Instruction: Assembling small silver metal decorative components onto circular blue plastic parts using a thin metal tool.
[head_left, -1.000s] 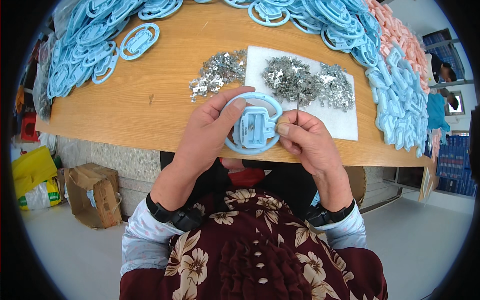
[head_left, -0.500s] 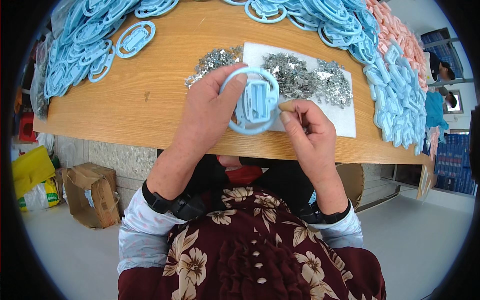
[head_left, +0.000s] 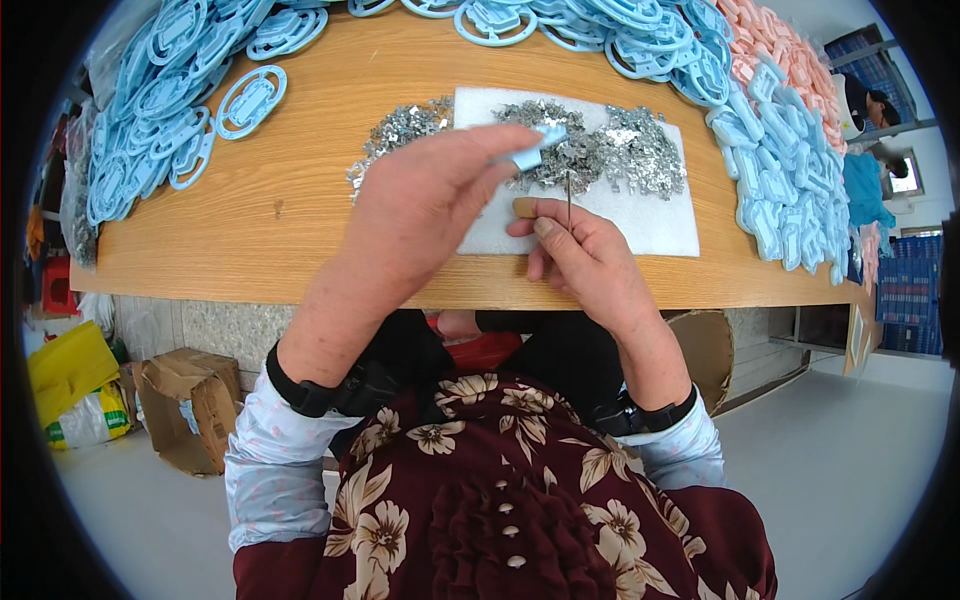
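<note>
Piles of blue plastic rings (head_left: 150,110) crowd the upper left, within easy reach. White pad (head_left: 640,225) mid-frame keeps metal clips (head_left: 600,150) corralled. My left hand (head_left: 420,210) pinches one small blue piece (head_left: 532,155); right hand (head_left: 590,260) grips a thin pin (head_left: 569,195) upright.

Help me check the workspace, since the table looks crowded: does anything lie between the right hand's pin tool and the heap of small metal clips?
Nothing visible does. The right hand holds the thin pin tool upright at the near edge of the metal clips on the white pad. The left hand, pinching a light blue piece, hovers beside it, not between.
</note>
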